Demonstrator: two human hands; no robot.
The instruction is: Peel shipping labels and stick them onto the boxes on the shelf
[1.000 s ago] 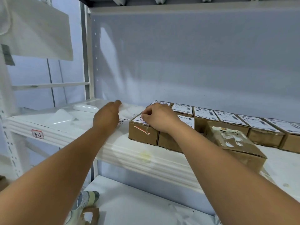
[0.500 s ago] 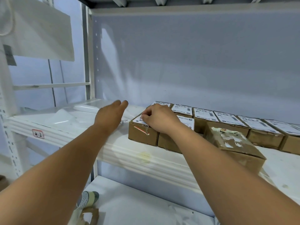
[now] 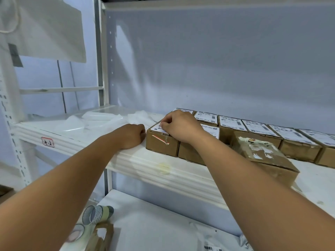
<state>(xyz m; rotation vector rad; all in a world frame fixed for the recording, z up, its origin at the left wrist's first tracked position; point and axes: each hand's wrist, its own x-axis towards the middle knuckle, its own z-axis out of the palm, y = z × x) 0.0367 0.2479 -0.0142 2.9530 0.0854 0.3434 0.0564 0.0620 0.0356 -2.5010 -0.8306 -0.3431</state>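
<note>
Mid-frame, the right hand (image 3: pixel 181 126) bends its fingertips onto a label (image 3: pixel 156 128) lying on the front-left box (image 3: pixel 161 144). It seems to pinch the label's far edge, so this one looks half applied. The left hand (image 3: pixel 130 135) rests fisted on the shelf (image 3: pixel 163 171) just beside that box, with nothing visible in it. Right of centre, a scuffed box (image 3: pixel 261 154) has no label yet. Behind, the back row of boxes (image 3: pixel 257 125) is already labelled.

Tape rolls (image 3: pixel 97 213) lie on the lower shelf (image 3: pixel 154 223), bottom left. Higher up, crumpled clear sheets (image 3: pixel 97 117) sit at the shelf's left. A grey panel (image 3: pixel 217 60) backs it all.
</note>
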